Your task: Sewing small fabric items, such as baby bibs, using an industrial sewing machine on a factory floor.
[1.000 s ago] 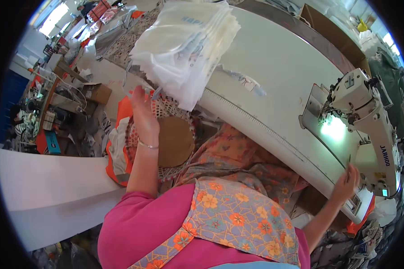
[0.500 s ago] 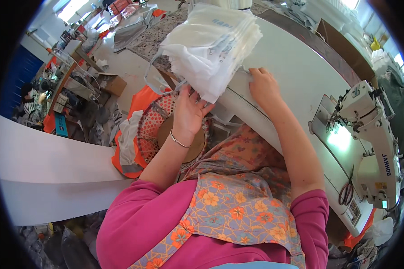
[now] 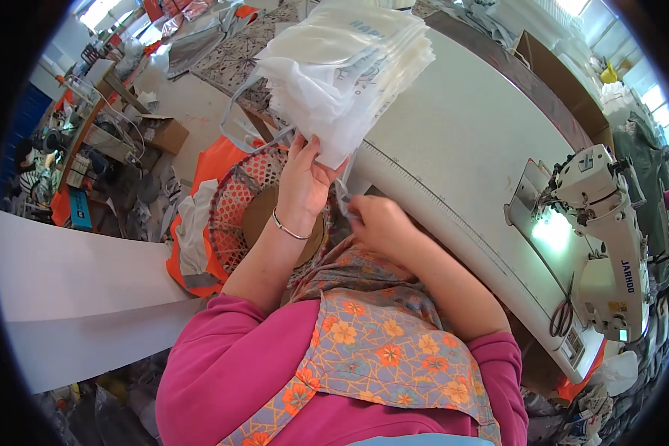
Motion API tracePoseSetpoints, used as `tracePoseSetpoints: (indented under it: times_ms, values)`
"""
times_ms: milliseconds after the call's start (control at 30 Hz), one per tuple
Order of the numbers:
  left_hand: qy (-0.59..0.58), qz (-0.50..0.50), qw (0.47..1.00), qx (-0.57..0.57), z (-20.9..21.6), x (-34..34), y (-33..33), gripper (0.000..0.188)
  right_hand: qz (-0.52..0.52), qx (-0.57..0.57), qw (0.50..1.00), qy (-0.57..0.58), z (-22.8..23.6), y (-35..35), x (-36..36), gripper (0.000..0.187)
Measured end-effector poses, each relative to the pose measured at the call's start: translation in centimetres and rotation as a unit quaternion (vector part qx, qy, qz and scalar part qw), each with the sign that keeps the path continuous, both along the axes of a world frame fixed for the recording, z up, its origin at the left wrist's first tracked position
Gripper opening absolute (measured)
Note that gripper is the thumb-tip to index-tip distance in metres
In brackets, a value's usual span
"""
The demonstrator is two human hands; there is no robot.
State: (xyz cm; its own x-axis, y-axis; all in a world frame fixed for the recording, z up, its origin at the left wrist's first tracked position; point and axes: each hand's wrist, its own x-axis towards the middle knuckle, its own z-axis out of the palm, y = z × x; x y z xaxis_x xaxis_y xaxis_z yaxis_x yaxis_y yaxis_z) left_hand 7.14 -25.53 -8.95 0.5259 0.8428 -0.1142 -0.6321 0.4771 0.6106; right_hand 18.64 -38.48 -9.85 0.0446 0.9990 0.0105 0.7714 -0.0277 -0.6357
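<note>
Head view: left hand (image 3: 302, 182) fingers pinched on the lower edge of the white bag stack (image 3: 349, 63), upper centre, overhanging the table (image 3: 468, 141). Right hand (image 3: 375, 223) closed on a strap below. Risk: a tug slides the overhanging stack off.

The left hand (image 3: 305, 175) is raised with fingers curled, its fingertips pinching the lower edge of the stack of white fabric pieces (image 3: 346, 63), a thin silver bracelet at the wrist. The right hand (image 3: 375, 221) sits just below that stack's corner, loosely fisted, knuckles up. Both forearms are bare below pink sleeves.
</note>
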Motion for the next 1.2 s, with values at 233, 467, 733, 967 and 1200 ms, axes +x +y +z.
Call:
tracePoseSetpoints:
  times_ms: [233,467,733,967,1200]
  values:
    - [-0.002,0.001,1.000,-0.001,0.0,-0.2,0.7,0.040,0.173,-0.036,0.983,0.052,-2.3,1.6,-2.4,0.019]
    - [0.026,0.007,1.000,-0.010,0.1,-0.5,1.4,0.039,0.319,-0.106,0.939,-0.078,-2.3,-2.2,-2.0,0.017]
    - [0.008,0.010,1.000,-0.007,0.0,0.3,0.7,0.035,0.113,-0.172,0.977,-0.054,-2.6,-8.6,2.2,0.019]
    - [0.042,-0.034,0.998,-0.012,-1.0,-2.9,-0.3,0.032,-0.179,0.071,0.966,0.175,-0.6,-6.4,1.1,0.029]
    - [0.125,-0.012,0.991,-0.038,-3.3,-3.5,-2.0,0.040,-0.177,0.078,0.896,0.399,2.1,-4.9,3.2,0.023]
